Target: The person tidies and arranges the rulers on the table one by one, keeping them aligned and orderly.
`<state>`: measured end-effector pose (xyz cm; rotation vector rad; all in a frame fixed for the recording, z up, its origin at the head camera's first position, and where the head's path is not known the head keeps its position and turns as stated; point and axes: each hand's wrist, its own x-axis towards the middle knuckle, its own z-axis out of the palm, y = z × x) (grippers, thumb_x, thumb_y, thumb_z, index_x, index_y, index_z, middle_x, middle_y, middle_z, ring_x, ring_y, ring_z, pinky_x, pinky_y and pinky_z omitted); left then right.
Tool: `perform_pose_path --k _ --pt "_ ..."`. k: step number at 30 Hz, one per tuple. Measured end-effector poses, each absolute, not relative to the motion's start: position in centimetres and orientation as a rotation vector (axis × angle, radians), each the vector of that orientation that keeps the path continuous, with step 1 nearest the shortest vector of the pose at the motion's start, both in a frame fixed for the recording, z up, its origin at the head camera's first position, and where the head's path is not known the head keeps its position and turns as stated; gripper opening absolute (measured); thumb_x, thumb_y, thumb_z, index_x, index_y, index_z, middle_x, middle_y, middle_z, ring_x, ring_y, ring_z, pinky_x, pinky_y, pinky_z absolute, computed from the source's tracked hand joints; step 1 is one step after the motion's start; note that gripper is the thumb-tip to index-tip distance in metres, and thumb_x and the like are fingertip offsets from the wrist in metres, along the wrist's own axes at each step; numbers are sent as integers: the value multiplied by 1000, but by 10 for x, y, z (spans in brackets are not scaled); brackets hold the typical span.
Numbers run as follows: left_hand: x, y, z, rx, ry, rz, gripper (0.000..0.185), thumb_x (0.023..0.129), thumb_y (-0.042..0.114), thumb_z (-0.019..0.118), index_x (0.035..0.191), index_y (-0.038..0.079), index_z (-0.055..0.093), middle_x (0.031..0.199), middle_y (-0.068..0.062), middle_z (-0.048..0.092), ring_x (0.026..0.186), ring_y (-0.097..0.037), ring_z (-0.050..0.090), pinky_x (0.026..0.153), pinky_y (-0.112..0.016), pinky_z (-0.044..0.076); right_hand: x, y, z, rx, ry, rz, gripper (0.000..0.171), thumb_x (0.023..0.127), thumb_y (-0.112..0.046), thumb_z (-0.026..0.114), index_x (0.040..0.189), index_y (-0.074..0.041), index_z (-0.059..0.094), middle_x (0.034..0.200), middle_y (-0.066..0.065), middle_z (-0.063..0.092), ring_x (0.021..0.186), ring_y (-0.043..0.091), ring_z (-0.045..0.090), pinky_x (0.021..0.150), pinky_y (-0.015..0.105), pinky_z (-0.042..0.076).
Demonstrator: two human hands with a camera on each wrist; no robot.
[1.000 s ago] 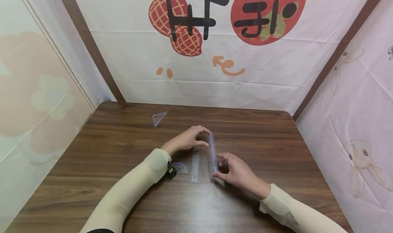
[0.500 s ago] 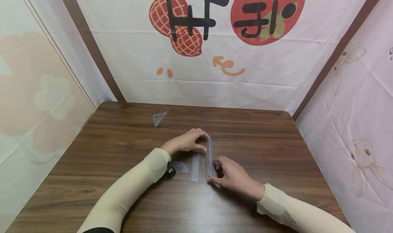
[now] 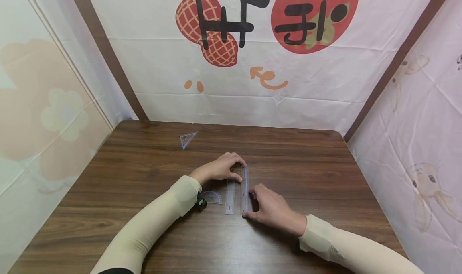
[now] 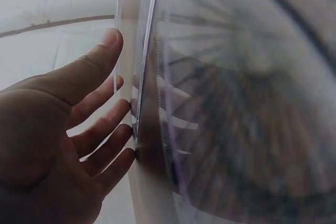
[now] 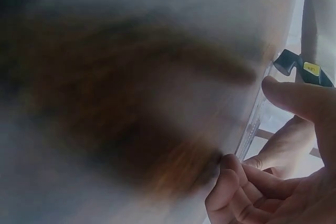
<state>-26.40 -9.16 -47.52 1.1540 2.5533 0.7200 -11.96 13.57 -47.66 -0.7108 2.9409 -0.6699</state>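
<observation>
Both hands (image 3: pixel 220 169) slid ruler (image 3: pixel 246 187) nearer, markings seemingly unreadable.

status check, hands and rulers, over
Left hand and right hand both pinch the long clear ruler. Shorter ruler alongside, protractor left. Nothing blocking.

The dark wood-grain table (image 3: pixel 310 177) carries two clear plastic rulers (image 3: pixel 245 187) side by side, a clear protractor (image 3: pixel 213 196) and a small clear set square (image 3: pixel 187 139).

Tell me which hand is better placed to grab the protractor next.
Left, probably. The left hand holds the far end of the long clear ruler, and the protractor lies just beside its wrist. The right hand holds the ruler's near end, with the shorter ruler lying between it and the protractor.
</observation>
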Motion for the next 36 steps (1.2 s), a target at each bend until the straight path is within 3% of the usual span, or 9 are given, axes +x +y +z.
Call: perform_pose_path --k 36 --pt "-261 -90 -475 1106 2576 685 51 92 37 87 135 15 70 141 -6 60 129 -28 51 116 -51 39 -118 132 -472 -788 3006 -534 65 77 -47 95 118 -5 68 99 -2 59 87 16 63 68 37 56"
